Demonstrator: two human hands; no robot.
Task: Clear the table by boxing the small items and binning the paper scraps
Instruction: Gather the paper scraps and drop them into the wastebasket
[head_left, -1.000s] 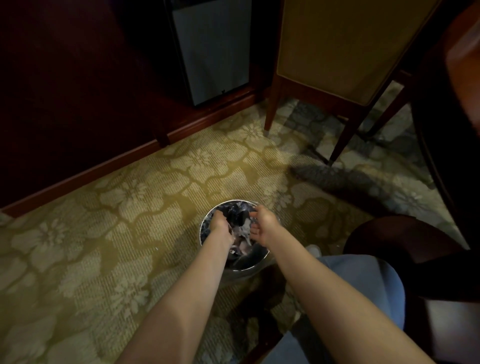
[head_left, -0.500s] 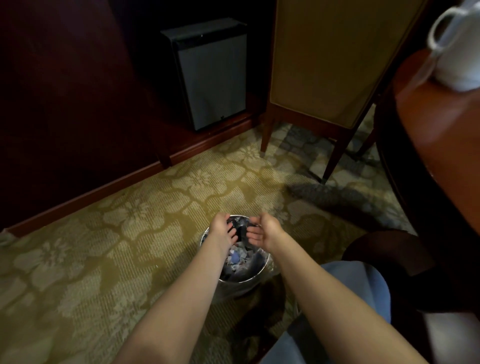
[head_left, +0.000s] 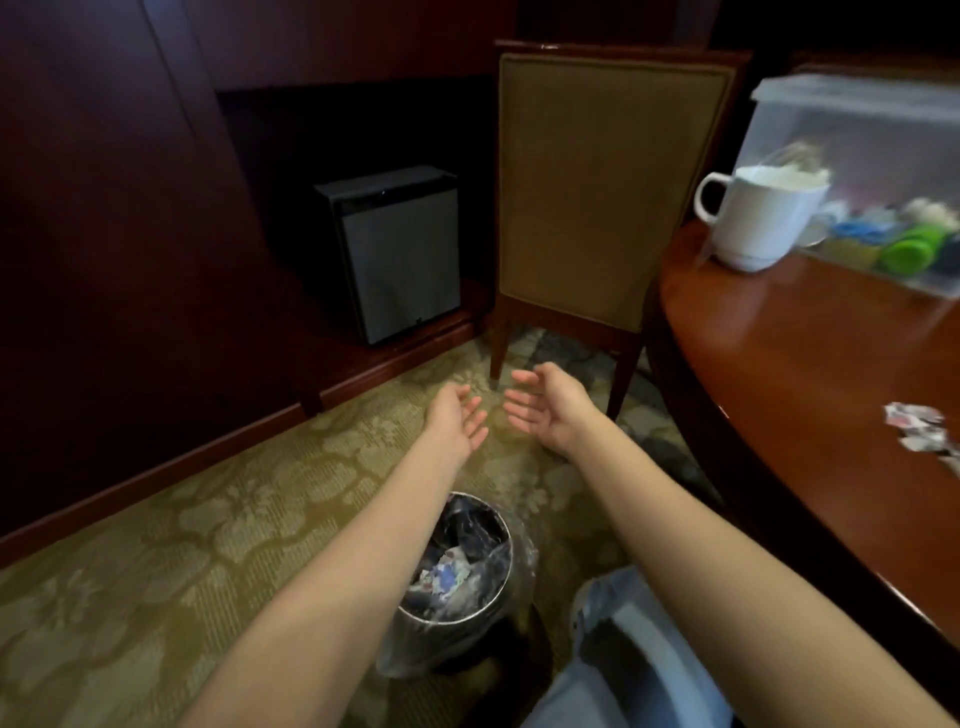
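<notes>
A small round metal bin (head_left: 506, 558) with a plastic liner stands on the carpet below my forearms, holding torn paper scraps (head_left: 447, 574). My left hand (head_left: 457, 423) and my right hand (head_left: 545, 405) hover palms up above the carpet, past the bin, fingers relaxed and empty. More paper scraps (head_left: 917, 426) lie on the round wooden table (head_left: 800, 364) at the right. A clear plastic box (head_left: 857, 171) with small coloured items inside stands at the table's far side.
A white mug (head_left: 753, 218) sits on the table in front of the box. An upholstered wooden chair (head_left: 602, 187) stands behind my hands. A small grey fridge (head_left: 395, 254) sits in the dark wood cabinet on the left. My knee is at the bottom right.
Both hands have lifted out of the bin and opened with palms up. The view has tilted upward, bringing the table, mug and box into sight.
</notes>
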